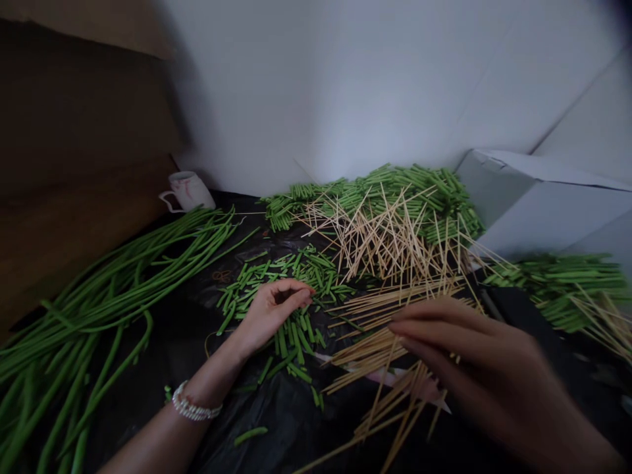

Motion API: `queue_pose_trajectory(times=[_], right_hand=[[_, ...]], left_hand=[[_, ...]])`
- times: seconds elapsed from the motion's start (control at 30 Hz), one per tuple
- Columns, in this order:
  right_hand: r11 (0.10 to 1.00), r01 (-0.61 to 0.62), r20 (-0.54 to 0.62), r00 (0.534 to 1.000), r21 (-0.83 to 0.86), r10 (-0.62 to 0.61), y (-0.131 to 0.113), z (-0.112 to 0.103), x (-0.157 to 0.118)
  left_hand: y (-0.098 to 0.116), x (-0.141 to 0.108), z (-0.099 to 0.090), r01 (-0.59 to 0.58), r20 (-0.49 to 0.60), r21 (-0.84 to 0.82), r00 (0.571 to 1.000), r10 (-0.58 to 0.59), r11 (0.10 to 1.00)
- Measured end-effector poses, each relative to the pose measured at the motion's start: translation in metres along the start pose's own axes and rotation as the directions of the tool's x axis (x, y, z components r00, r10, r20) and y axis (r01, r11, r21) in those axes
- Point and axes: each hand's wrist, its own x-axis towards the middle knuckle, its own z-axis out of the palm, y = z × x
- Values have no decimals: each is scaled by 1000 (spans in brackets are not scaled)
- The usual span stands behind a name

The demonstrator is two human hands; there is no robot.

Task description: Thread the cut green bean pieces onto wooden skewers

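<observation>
My left hand (274, 309), a beaded bracelet (195, 403) on its wrist, is low over a heap of cut green bean pieces (306, 263). Its thumb and fingertips meet in a pinch; whatever is between them is too small to make out. To the right, my right hand (474, 368) is blurred above a spread of thin wooden skewers (365, 355). The fingers there are pressed together, thumb underneath. One skewer runs down from near those fingertips, but I cannot tell whether it is held.
Long uncut green beans (123, 283) lie at left, near a mug (190, 191). Behind the cut pieces is a pile of bean rows (409, 191) with crossed skewers (380, 230) in front. Another bean pile (567, 283) is at right, below a white box (553, 204). Black plastic (172, 342) covers the surface.
</observation>
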Motion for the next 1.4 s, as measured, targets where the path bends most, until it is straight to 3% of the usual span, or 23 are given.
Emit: queue_pose_trajectory(times=[0.1, 0.17, 0.33, 0.57, 0.8, 1.2, 1.4], right_hand=[[967, -39, 277, 955, -250, 110, 26, 22, 56], [890, -52, 367, 899, -452, 239, 41, 38, 73], [791, 40, 461, 831, -610, 313, 51, 58, 80], [773, 77, 521, 780, -630, 346, 49, 73, 110], [785, 127, 545, 785, -606, 294, 53, 81, 113], [817, 247, 514, 855, -521, 70, 39, 89, 90], [818, 170, 438, 893, -550, 109, 47, 80, 84]], left_hand=[[-2, 1, -1, -14, 6, 4, 1000, 13, 1000], [-3, 2, -2, -18, 6, -8, 1000, 18, 1000], [-2, 2, 0, -9, -1, -36, 1000, 9, 999], [-2, 2, 0, -7, 3, -19, 1000, 7, 1000], [-5, 3, 0, 1, -7, -37, 1000, -1, 999], [-6, 5, 1, 13, -27, -21, 1000, -13, 1000], [-6, 6, -1, 14, -49, -20, 999, -15, 1000]])
